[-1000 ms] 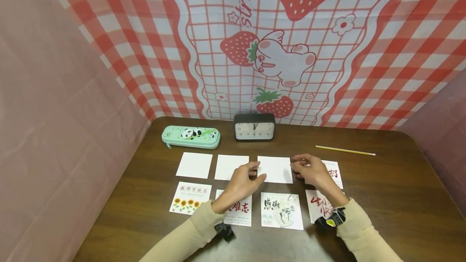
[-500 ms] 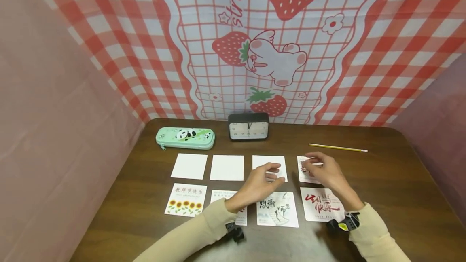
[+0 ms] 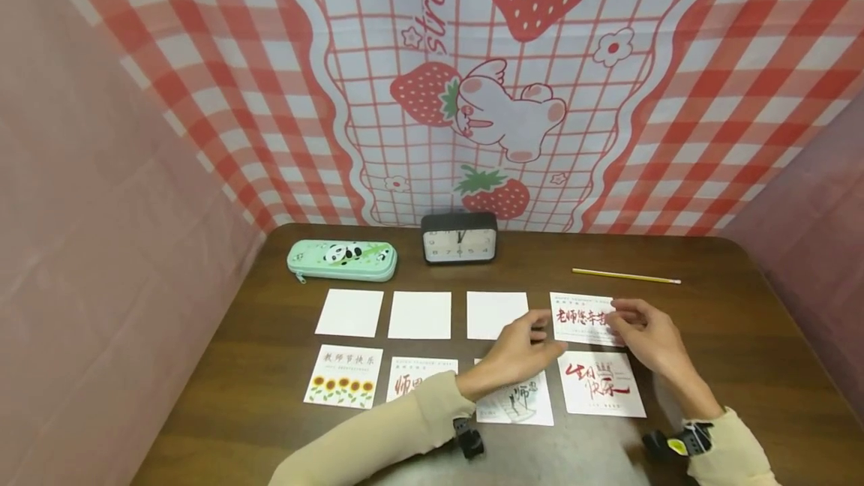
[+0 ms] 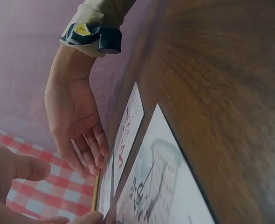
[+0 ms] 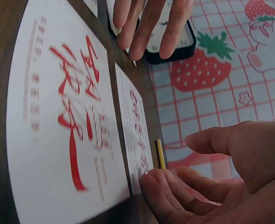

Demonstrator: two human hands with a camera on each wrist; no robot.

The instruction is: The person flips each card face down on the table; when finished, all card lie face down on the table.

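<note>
Red-lettered upper-row card [image 3: 579, 318], right of frame centre: left hand [image 3: 514, 353] and right hand [image 3: 653, 337] flank it, relaxed, gripping nothing; likely placed to square it.

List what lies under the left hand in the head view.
Under the left hand is the black-lettered card: its lower part shows, most of its upper edge is covered. The blank card has its near right corner hidden. Anything else beneath cannot be seen.

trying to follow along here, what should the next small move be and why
Probably nudge the far row's red-lettered card straight: it looks slightly askew beside the neighbouring blank card, and the left hand and right hand flank it.
</note>
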